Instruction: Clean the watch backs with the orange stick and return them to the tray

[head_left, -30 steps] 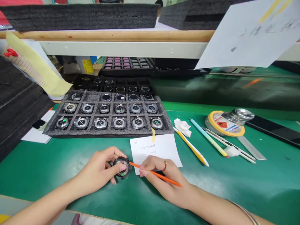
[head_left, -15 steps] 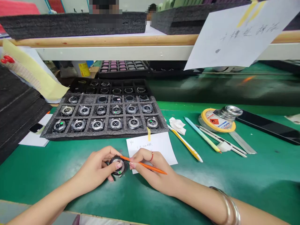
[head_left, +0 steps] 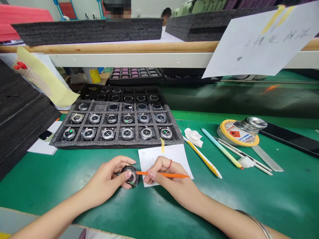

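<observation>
My left hand (head_left: 107, 182) grips a round black watch case (head_left: 133, 181), thumb pressed across its back and fingers around the far rim. A small green dot shows on that back. My right hand (head_left: 171, 177) pinches a slim orange pry stick (head_left: 171, 175) like a pen. The stick's left tip meets the right edge of the case, or lies very close to it. Beyond my hands stands a grey foam tray (head_left: 82, 143) with watch cases in its compartments, most with their sensor backs up.
Right of the tray lie a crumpled tissue (head_left: 193, 137), a yellow-and-white toothbrush (head_left: 203, 156), a pastel pen (head_left: 221, 149) and thin sticks. Farther right are a tape roll (head_left: 228, 137) with a metal-topped container and a black phone (head_left: 291, 137). A handwritten paper (head_left: 174, 151) lies beneath my right hand.
The orange stick has turned nearer to level, its tip moving from the upper edge of the watch case to its right side. The whole view has shifted slightly.
</observation>
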A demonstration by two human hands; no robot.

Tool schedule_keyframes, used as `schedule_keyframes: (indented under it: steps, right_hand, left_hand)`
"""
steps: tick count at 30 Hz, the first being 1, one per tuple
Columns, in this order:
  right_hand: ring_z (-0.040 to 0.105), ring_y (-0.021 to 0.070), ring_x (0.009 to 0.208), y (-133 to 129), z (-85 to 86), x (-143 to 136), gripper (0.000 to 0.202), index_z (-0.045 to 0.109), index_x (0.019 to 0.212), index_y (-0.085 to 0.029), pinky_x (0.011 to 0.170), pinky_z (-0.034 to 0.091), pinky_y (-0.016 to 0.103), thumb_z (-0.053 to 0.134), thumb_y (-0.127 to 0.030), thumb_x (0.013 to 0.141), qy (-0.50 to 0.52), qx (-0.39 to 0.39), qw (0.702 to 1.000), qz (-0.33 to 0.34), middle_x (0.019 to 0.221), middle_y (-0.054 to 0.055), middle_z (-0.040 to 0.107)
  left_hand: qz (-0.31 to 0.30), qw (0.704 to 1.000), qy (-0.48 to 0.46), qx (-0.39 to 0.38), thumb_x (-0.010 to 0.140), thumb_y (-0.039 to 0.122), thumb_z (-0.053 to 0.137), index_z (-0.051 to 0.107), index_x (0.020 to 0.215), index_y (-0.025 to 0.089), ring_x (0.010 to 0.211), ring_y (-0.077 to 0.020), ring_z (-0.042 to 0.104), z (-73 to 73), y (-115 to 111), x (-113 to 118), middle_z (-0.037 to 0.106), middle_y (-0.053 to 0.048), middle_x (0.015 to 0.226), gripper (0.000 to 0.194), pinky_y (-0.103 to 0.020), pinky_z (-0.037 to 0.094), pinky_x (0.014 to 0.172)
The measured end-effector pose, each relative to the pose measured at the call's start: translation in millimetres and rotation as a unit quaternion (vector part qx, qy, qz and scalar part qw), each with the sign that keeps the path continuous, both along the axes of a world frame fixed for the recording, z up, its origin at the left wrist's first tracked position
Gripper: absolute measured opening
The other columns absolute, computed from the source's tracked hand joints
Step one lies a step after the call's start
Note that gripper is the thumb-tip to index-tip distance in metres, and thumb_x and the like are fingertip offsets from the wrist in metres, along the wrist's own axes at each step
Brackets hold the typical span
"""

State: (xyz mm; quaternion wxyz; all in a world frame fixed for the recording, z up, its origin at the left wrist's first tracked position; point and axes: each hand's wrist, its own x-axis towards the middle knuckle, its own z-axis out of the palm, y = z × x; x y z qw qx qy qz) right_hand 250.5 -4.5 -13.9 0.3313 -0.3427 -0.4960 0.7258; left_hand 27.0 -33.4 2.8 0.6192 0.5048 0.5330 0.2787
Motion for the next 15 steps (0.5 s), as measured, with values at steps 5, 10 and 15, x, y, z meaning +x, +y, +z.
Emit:
schedule_keyframes:
  steps: [5, 10, 15]
  right_hand:
    - [0.07, 0.016, 0.08, -7.4, 0.2, 1.8, 0.021, 0.061, 0.084, -0.019, 0.076, 0.057, 0.029, 0.064, -0.037, 0.095, -0.027, 0.097, 0.995, 0.003, 0.084, 0.005, 0.074]
    - [0.069, 0.0156, 0.076, -14.0, -1.7, 0.8, 0.009, 0.059, 0.091, -0.019, 0.069, 0.055, 0.027, 0.055, -0.015, 0.097, -0.065, 0.34, 0.938, -0.003, 0.083, 0.005, 0.072]
    - [0.062, 0.0158, 0.069, -17.6, 2.7, -2.4, 0.016, 0.059, 0.092, -0.015, 0.063, 0.051, 0.028, 0.056, 0.0, 0.092, -0.126, 0.587, 0.8, 0.005, 0.085, 0.01, 0.072]
  left_hand:
    - [0.001, 1.0, 0.018, -0.012, 0.094, 0.057, 0.055, 0.063, 0.125, 0.019, 0.085, -0.0216, 0.072, 1.7, -0.8, -3.9, 0.071, -0.008, 0.106, 0.049, -0.034, 0.06, 0.081]
    - [0.004, 1.0, 0.007, -0.012, 0.095, 0.062, 0.05, 0.067, 0.112, 0.018, 0.082, -0.0207, 0.072, 1.9, -0.5, -3.6, 0.071, -0.008, 0.1, 0.05, -0.033, 0.06, 0.078]
    - [0.031, 0.999, -0.029, -0.01, 0.086, 0.062, 0.067, 0.063, 0.085, 0.015, 0.074, -0.0157, 0.066, 2.5, 2.2, 2.6, 0.065, -0.003, 0.084, 0.047, -0.024, 0.059, 0.062]
